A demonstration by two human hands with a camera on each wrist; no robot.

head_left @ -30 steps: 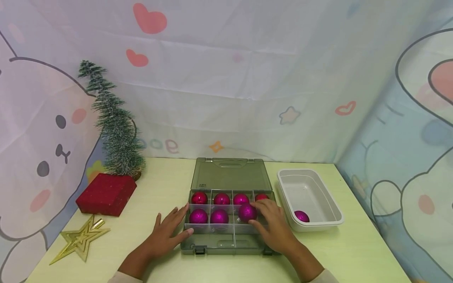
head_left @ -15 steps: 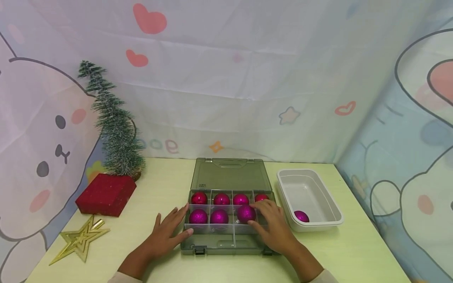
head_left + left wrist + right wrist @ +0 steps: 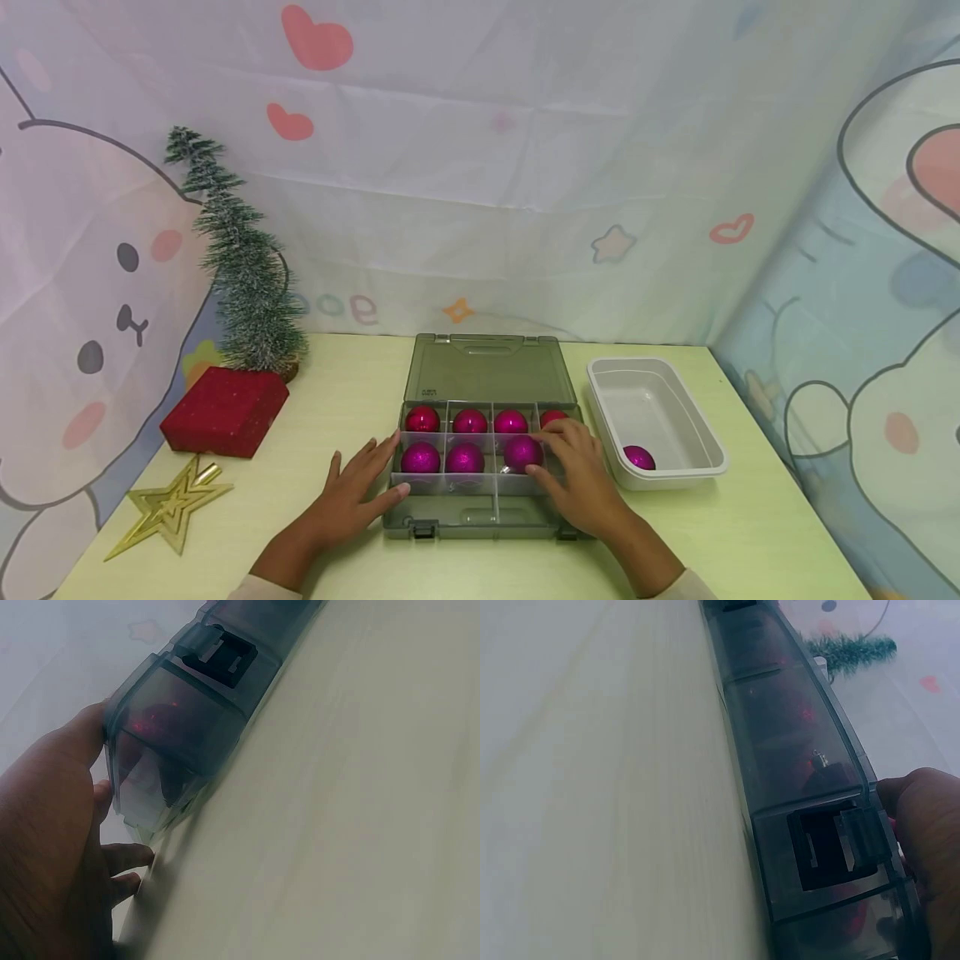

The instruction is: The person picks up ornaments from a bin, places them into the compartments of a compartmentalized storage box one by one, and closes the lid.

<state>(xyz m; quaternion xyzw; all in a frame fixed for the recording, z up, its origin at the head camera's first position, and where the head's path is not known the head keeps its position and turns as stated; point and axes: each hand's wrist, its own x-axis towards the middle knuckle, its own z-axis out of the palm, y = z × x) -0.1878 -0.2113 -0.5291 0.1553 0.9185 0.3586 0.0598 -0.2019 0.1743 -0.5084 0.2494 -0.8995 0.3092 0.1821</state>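
Note:
A smoky see-through compartment box (image 3: 480, 508) lies on the table with its lid (image 3: 487, 375) folded back. Red and magenta Christmas baubles (image 3: 469, 422) fill the back row, and two glittery purple ones (image 3: 421, 458) sit in the row before it. My right hand (image 3: 581, 483) holds another purple bauble (image 3: 522, 454) between thumb and fingers, at the third compartment of that row. My left hand (image 3: 348, 496) touches the box's left side with its fingers spread, also seen in the left wrist view. The compartment right of the held bauble is mostly hidden by my right hand.
At the right, a white plastic tub (image 3: 671, 417) contains one purple bauble (image 3: 640, 457). On the left are a small frosted Christmas tree (image 3: 255, 283), a red velvety block (image 3: 225, 412) and a gold star (image 3: 171, 507). A printed cloth (image 3: 487, 183) hangs behind the table.
The purple bauble in my right hand has shifted slightly left and down at the compartment. My left hand and the box have stayed where they were.

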